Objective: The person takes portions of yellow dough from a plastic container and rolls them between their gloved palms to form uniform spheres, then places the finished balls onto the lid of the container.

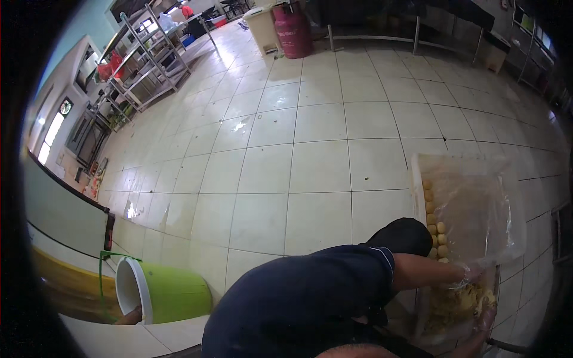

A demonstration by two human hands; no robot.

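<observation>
My left hand [472,273], in a clear plastic glove, reaches over a heap of crumbly yellow dough [452,304] in a shallow tray; its fingers are too indistinct to read. Also gloved, my right hand [485,313] is at the heap's right side, its fingers around a pale yellow clump. Farther up, a white tray [417,179] lies on the floor under clear plastic sheeting [479,201]. Round dough balls [430,219] line its left side in rows. My dark blue sleeve and a black rounded shape, perhaps my knee, stand left of the trays.
A green bucket [177,291] with a white rim lies at lower left, a brown thing at its mouth. Pale tiles [320,165] cover the floor. Farther off are a pink gas cylinder [293,33], a cream bin [262,33], metal shelving [154,53] and a person in red [186,11].
</observation>
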